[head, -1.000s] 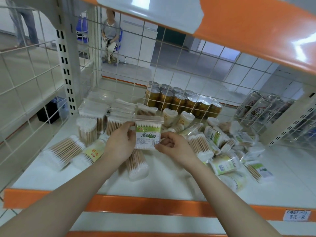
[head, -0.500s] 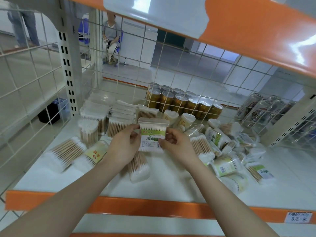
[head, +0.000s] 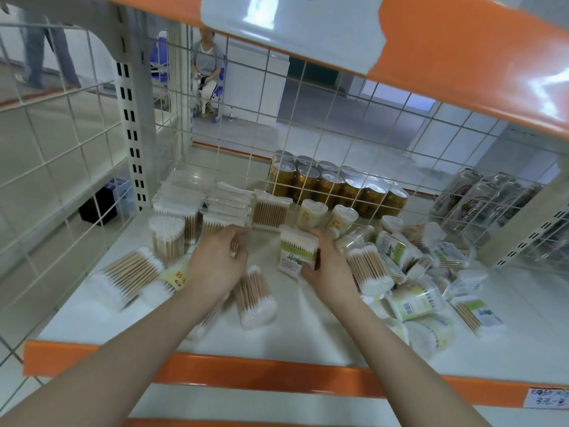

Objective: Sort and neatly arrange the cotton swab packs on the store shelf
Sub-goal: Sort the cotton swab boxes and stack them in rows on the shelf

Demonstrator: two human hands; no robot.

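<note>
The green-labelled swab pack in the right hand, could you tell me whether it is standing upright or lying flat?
Upright. The green-labelled pack stands on end on the shelf, its label facing the camera, with the right hand gripping its side.

My right hand (head: 329, 266) holds a green-labelled swab pack (head: 297, 252) upright on the white shelf (head: 308, 331), between neat rows (head: 221, 208) left and a jumbled heap (head: 412, 272) right.

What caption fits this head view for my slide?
Right hand holds a green-label swab pack upright on the shelf; left hand hovers beside loose packs.
</note>
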